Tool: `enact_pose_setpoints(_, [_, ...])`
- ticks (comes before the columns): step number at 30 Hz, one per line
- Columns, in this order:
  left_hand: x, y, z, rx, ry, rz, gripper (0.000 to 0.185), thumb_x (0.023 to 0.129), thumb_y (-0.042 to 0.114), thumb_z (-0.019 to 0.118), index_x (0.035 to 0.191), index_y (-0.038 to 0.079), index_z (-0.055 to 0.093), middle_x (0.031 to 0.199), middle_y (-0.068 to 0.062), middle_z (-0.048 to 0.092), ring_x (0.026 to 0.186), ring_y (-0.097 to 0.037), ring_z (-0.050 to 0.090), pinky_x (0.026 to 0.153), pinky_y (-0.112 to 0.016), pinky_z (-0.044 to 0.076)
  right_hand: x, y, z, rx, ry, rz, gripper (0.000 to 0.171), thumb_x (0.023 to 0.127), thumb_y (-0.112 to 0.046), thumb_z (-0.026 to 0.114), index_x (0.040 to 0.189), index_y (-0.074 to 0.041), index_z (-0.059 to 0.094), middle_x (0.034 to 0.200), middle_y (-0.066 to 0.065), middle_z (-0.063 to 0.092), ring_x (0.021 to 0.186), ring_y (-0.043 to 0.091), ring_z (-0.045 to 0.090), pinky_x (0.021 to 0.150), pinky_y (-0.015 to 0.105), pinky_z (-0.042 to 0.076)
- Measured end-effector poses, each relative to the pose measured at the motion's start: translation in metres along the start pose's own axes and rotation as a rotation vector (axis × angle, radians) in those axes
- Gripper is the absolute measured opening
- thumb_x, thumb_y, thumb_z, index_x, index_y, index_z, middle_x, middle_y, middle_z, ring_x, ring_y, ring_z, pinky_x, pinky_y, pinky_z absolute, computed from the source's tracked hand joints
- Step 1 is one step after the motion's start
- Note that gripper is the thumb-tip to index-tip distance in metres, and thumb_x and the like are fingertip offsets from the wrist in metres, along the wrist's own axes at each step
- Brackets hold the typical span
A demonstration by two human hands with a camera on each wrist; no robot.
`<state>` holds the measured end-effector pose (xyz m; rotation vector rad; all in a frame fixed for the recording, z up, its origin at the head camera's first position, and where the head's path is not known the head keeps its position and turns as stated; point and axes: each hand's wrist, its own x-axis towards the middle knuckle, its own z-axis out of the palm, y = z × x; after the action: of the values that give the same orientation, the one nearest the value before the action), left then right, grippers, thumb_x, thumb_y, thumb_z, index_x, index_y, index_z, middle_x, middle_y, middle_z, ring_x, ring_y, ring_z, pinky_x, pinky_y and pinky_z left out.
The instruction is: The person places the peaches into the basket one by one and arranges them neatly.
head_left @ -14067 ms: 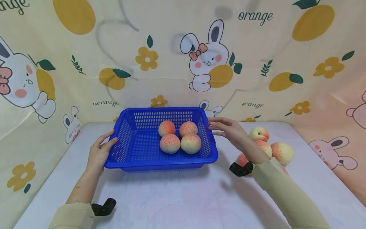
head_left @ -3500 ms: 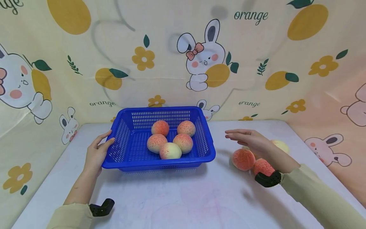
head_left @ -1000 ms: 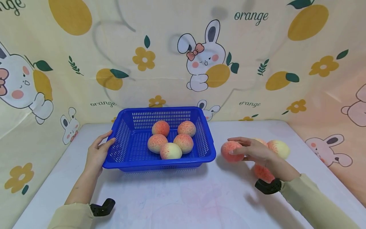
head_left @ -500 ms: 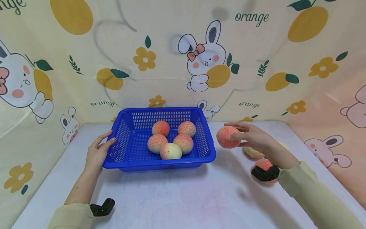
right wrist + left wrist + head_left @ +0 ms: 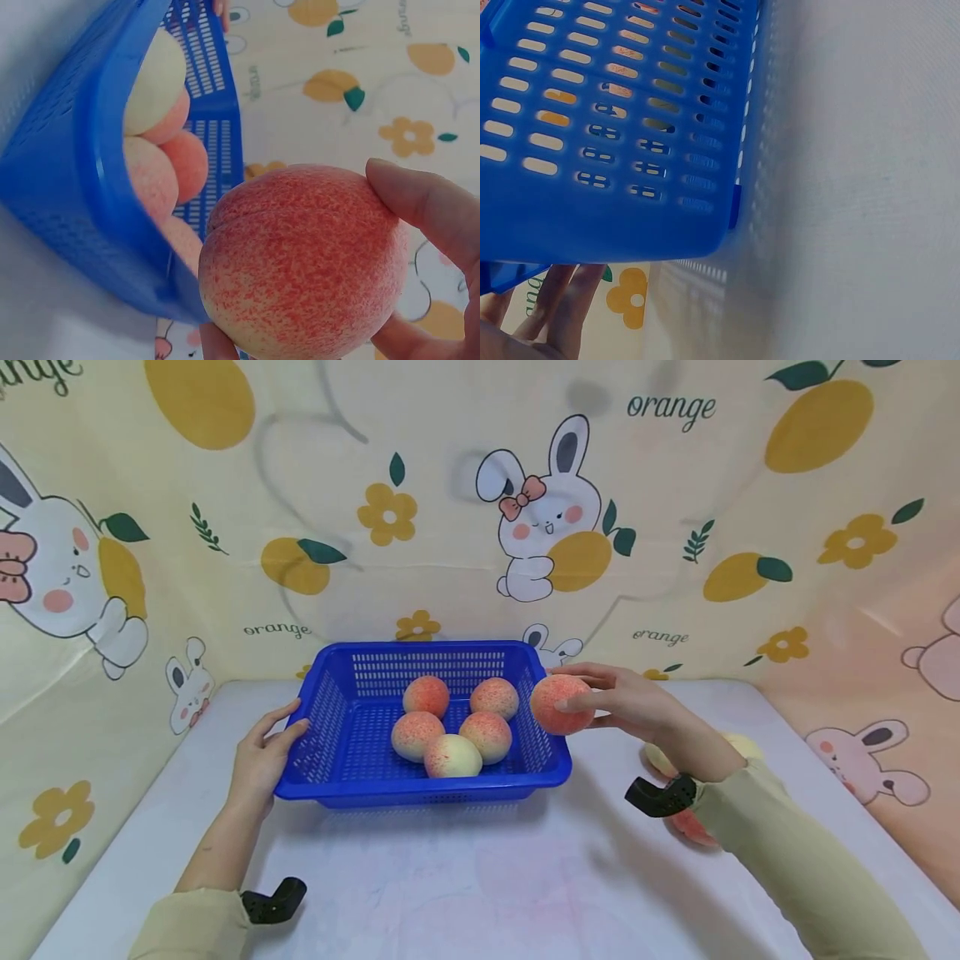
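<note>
My left hand (image 5: 258, 764) grips the left rim of a blue plastic basket (image 5: 420, 791) with slotted walls. In the left wrist view, its fingers (image 5: 570, 307) show behind the basket's end wall (image 5: 607, 225). Several pink-and-yellow peaches, one a paler yellow peach (image 5: 453, 757), sit grouped in the basket's middle and right part. My right hand (image 5: 637, 703) holds a reddish peach (image 5: 558, 705) between thumb and fingers, raised at the basket's right rim. The right wrist view shows this peach (image 5: 300, 262) large, with the basket (image 5: 101, 172) beyond it.
On the white table (image 5: 480, 868), right of the basket, lie more peaches, including a red peach (image 5: 692, 828) and a yellow peach (image 5: 742, 745), partly hidden by my right forearm. A patterned cloth (image 5: 435, 510) hangs behind the table.
The basket went from four peaches to several more than three with a pale yellow one added. My right hand then took the reddish peach from the table, lifted it and carried it left.
</note>
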<state>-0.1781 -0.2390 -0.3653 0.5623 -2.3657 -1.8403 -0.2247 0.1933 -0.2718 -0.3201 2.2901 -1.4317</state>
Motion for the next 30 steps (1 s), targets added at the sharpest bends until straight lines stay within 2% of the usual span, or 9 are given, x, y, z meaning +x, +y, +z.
enact_pose_setpoints(4, [0.001,0.0,0.0,0.005,0.007,-0.001,0.054,0.095,0.044,0.054,0.146,0.03,0.041,0.138,-0.019,0.052,0.087,-0.005,0.058,0.068,-0.016,0.05,0.01,-0.006,0.006,-0.017,-0.007,-0.011,0.063,0.088,-0.026,0.065,0.144,-0.012,0.04,0.144,0.017,0.042,0.126,0.037,0.047,0.096,0.051,0.047])
enact_pose_setpoints(8, [0.002,-0.001,-0.001,0.001,0.008,-0.002,0.054,0.095,0.044,0.054,0.146,0.029,0.041,0.137,-0.02,0.052,0.083,-0.002,0.059,0.068,-0.016,0.051,0.02,-0.011,0.013,-0.028,-0.018,-0.019,0.063,0.088,-0.025,0.066,0.144,-0.011,0.041,0.144,0.017,0.043,0.126,0.037,0.047,0.097,0.053,0.046])
enact_pose_setpoints(18, [0.003,-0.002,0.0,0.005,0.015,-0.004,0.054,0.095,0.043,0.055,0.145,0.029,0.042,0.136,-0.02,0.054,0.083,-0.003,0.059,0.068,-0.018,0.052,0.05,-0.022,0.034,0.001,-0.049,0.007,0.058,0.086,-0.024,0.068,0.139,-0.014,0.047,0.14,0.015,0.046,0.126,0.035,0.047,0.098,0.053,0.045])
enact_pose_setpoints(30, [0.004,-0.002,-0.001,-0.026,-0.011,0.015,0.055,0.094,0.043,0.057,0.145,0.028,0.042,0.134,-0.021,0.055,0.081,-0.003,0.061,0.068,-0.02,0.053,0.081,-0.041,0.06,0.02,-0.066,0.03,0.057,0.084,-0.02,0.071,0.137,-0.014,0.05,0.136,0.016,0.05,0.122,0.034,0.048,0.096,0.054,0.046])
